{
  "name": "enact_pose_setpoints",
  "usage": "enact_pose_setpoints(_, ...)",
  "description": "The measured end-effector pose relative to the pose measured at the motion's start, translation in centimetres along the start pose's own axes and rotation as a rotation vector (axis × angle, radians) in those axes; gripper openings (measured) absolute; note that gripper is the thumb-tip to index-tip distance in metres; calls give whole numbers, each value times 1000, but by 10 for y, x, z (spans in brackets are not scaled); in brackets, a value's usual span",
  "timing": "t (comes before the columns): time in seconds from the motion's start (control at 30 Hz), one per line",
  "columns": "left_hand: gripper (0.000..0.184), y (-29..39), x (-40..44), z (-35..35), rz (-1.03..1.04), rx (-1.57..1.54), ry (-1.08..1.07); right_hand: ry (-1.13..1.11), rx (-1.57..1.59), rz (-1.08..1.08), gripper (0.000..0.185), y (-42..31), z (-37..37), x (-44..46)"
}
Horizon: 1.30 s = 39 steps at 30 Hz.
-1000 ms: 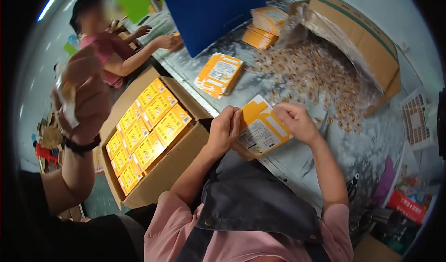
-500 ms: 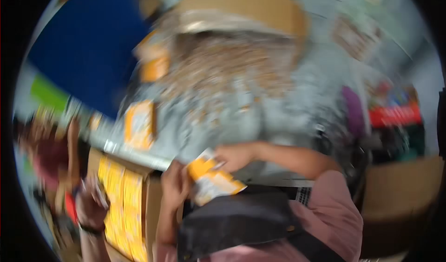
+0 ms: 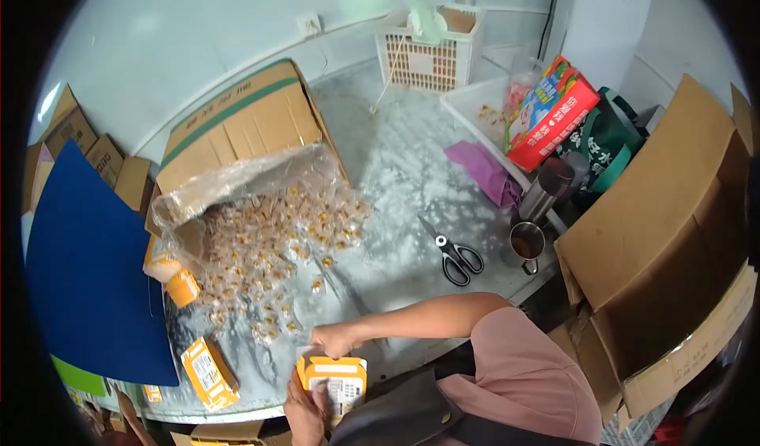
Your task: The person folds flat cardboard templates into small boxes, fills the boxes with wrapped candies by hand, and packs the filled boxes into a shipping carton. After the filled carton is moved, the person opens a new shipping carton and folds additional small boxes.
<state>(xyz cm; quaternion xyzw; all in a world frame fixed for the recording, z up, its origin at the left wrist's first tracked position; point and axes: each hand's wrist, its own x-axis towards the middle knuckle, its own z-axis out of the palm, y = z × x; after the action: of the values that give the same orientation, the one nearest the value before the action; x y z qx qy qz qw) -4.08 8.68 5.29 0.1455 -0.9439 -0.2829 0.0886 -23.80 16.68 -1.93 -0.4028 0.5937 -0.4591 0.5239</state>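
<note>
A small yellow and white carton is near the table's front edge, its top flaps standing up. My left hand is wrapped round its left side. At the carton's top edge is my right hand, its fingers curled down and partly hidden; what they hold, if anything, does not show. Beyond the hands lie many small wrapped pieces in clear film. They spill from a big cardboard box tipped on its side with a plastic liner.
More yellow cartons stand on the left beside a blue panel. Black-handled scissors lie right of the pile. A metal mug, flask and purple cloth are farther right, near a large open cardboard box.
The view has swung up and steadied. The carton, slanted between both hands before, now has its opened top facing away from me. A co-worker's hand at the lower left has left view.
</note>
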Motion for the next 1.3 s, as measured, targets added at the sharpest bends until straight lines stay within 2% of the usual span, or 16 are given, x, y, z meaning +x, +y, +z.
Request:
enact_pose_setpoints(0.07, 49, 4, 3, -7, -40, -100, -22, -39, 52, 108, 28, -1, -1, 3)
enact_pose_setpoints(0.13, 45, -17, -8, 0, -55, -47, 19, 0, 162, -62, 22, 21, 6, 9)
enact_pose_setpoints(0.2, 44, -6, -9, -6, -59, 28, 54, -22, 79, -52, 12, 8, 2, 1)
enact_pose_setpoints(0.27, 31, -29, -17, -3, -198, 3, 172, 40, 333, -12, 31, 18, 3, -7)
enact_pose_setpoints(0.3, 27, -34, -16, -3, -256, -123, 306, 176, 609, 143, 41, -4, 14, -18)
enact_pose_setpoints(0.4, 27, -31, -11, -3, -384, -222, 372, 284, 751, -242, 60, 21, 46, -40)
enact_pose_setpoints(0.47, 25, -34, -15, 4, -430, -155, 374, 315, 642, -402, 61, 23, 69, -56)
enact_pose_setpoints(0.53, 24, -39, -18, 11, -420, -221, 469, 241, 542, -422, 61, 25, 79, -60)
enact_pose_setpoints(0.6, 33, -40, -15, 13, -609, -237, 449, 186, 290, -451, 60, 27, 83, -57)
enact_pose_setpoints(0.63, 39, -34, -13, 19, -588, -264, 459, 302, 435, -338, 59, 15, 100, -58)
enact_pose_setpoints(0.73, 57, -3, -8, 25, -614, -375, 315, 459, 364, -299, 60, 3, 84, -43)
enact_pose_setpoints(0.83, 62, 3, -7, 40, -280, -365, 389, 453, 83, -278, 61, 3, 61, -50)
enact_pose_setpoints(0.93, 61, -2, -7, 42, -438, -482, 222, 477, 149, -246, 56, -2, 54, -60)
enact_pose_setpoints(1.1, 63, -15, -17, 39, -482, -624, 154, 529, 97, -267, 42, 21, 57, -50)
enact_pose_setpoints(1.2, 41, -28, -18, 45, -406, -636, 414, 579, 20, -293, 25, 9, 74, -45)
enact_pose_setpoints(1.3, 25, -24, -21, 46, -463, -711, 544, 528, -68, -305, 19, 6, 73, -44)
